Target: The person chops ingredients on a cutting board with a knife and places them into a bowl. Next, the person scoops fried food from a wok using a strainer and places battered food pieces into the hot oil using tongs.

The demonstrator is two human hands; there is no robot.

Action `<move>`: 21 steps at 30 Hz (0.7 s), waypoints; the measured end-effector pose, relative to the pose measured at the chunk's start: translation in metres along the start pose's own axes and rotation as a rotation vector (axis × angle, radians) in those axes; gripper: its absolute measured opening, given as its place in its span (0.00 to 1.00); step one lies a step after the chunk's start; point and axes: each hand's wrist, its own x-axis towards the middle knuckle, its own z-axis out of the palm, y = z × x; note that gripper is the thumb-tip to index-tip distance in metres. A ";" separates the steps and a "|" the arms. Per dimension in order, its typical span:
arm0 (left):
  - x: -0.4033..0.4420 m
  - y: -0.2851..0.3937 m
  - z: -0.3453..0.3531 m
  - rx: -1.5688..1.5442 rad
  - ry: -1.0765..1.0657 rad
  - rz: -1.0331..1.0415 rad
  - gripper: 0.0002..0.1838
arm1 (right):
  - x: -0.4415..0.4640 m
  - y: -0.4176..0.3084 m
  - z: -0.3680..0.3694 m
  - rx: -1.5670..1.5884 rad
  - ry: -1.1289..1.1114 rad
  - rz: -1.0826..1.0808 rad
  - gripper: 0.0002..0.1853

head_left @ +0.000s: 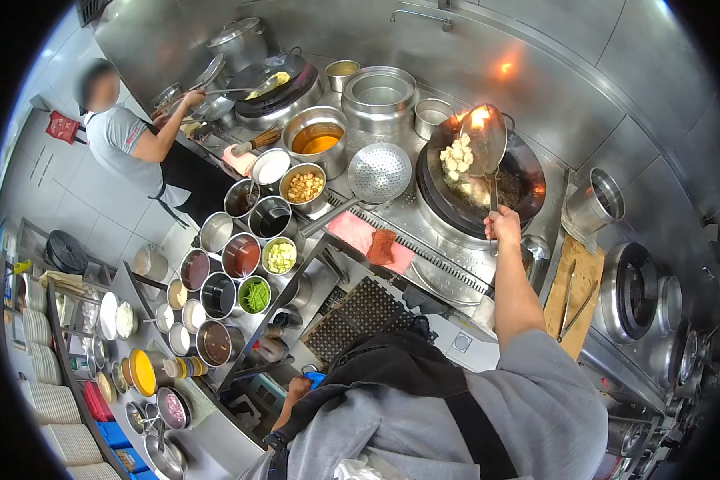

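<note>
My right hand point(502, 224) is closed round the handle of a large round metal skimmer point(488, 148), tilted up over the black wok point(528, 172). Pale chunks of food point(457, 158) sit beside the skimmer's face, inside the wok. Flame shows at the wok's far rim, and dark liquid covers part of the bottom. Low on the left, my left hand point(298, 389) is at waist height with curled fingers, against a small blue object point(315, 377). My body hides most of that object.
A perforated skimmer point(380, 172) lies left of the wok, near a pot of orange liquid point(316, 140). Several ingredient pots crowd the left counter point(204, 392). Tongs point(568, 292) rest on a board at right. A co-worker point(128, 144) stands at another wok.
</note>
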 end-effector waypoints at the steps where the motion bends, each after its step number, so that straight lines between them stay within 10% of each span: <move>1: 0.000 -0.001 0.002 0.003 0.003 0.008 0.08 | -0.005 -0.003 -0.004 -0.096 0.003 -0.028 0.06; 9: 0.017 -0.009 0.015 0.194 0.033 0.196 0.08 | -0.063 -0.020 -0.018 -0.265 -0.020 -0.118 0.15; 13: 0.013 0.029 -0.065 -0.657 -0.321 -0.575 0.10 | -0.091 -0.007 -0.026 -0.341 -0.061 -0.140 0.21; 19: 0.006 0.005 -0.043 0.156 -0.123 -0.012 0.09 | -0.157 -0.007 -0.049 -0.649 0.082 -0.165 0.20; 21: -0.013 -0.003 -0.033 0.006 -0.036 0.002 0.08 | -0.146 0.020 -0.071 -0.700 0.144 -0.252 0.19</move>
